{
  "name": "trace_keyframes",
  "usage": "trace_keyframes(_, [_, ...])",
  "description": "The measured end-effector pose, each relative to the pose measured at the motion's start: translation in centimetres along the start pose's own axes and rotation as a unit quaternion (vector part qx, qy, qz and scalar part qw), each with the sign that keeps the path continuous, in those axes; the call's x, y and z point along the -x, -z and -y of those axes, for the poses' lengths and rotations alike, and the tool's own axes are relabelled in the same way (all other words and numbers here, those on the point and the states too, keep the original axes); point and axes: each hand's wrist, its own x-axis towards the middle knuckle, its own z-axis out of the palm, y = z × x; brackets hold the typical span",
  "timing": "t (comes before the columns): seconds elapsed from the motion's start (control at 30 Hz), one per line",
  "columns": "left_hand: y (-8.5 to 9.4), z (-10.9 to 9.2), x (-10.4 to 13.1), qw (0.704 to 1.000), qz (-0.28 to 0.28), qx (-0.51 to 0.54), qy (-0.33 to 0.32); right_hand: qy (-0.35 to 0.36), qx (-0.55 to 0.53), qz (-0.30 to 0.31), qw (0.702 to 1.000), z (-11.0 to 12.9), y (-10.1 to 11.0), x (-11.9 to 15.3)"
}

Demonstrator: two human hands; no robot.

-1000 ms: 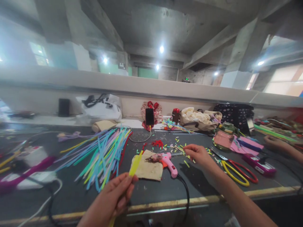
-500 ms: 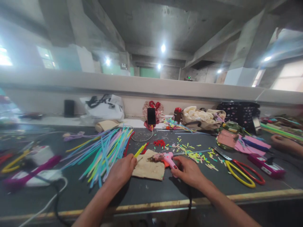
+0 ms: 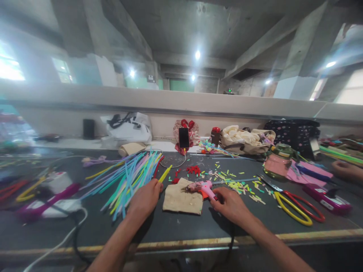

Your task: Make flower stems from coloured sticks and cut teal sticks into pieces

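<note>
My left hand (image 3: 147, 194) is closed around a yellow pipe cleaner (image 3: 165, 173), which points up and away from me. It is just left of a folded beige cloth (image 3: 183, 202) on the dark table. My right hand (image 3: 229, 204) is closed on the handle of a pink glue gun (image 3: 205, 187). The gun's metal nozzle points left over the cloth. Left of my left hand lies a bundle of pastel pipe cleaners (image 3: 130, 181). Small red pieces (image 3: 193, 170) lie beyond the cloth.
Scissors (image 3: 295, 207) with yellow and red handles lie on the right, near a purple box (image 3: 326, 198) and a green-lidded jar (image 3: 276, 162). Cut yellow bits (image 3: 238, 185) are scattered mid-table. A phone (image 3: 183, 138) stands at the back. Another person's hand (image 3: 344, 168) shows at far right.
My left hand and the yellow pipe cleaner have moved left and away, clear of the cloth and the red pieces. My right hand stays on the glue gun. The view has shifted slightly.
</note>
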Motion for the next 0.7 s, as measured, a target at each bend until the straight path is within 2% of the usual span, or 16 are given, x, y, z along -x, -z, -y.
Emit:
trace_keyframes(0.07, [0.5, 0.3, 0.2, 0.999, -0.009, 0.051, 0.0, -0.001, 0.008, -0.006, 1.0, -0.1, 0.1, 0.2])
trace_keyframes(0.13, [0.7, 0.3, 0.7, 0.987, 0.003, 0.159, 0.006, -0.005, 0.009, -0.01, 1.0, -0.5, 0.3, 0.3])
trace_keyframes(0.23, [0.3, -0.2, 1.5, 0.95, 0.039, 0.31, 0.018, -0.016, 0.007, -0.013, 1.0, -1.2, 0.6, 0.4])
trace_keyframes(0.3, [-0.2, -0.6, 2.0, 0.93, 0.051, 0.364, 0.012, -0.02, 0.007, -0.014, 1.0, -1.8, 0.9, 0.4])
trace_keyframes(0.53, [-0.4, -0.8, 3.2, 0.898, 0.066, 0.433, 0.045, -0.038, 0.04, -0.016, 0.998, -3.5, 1.4, 0.3])
trace_keyframes(0.7, [-0.4, -0.5, 4.1, 0.879, 0.064, 0.467, 0.075, -0.035, 0.042, -0.029, 0.998, -3.5, 1.1, 0.7])
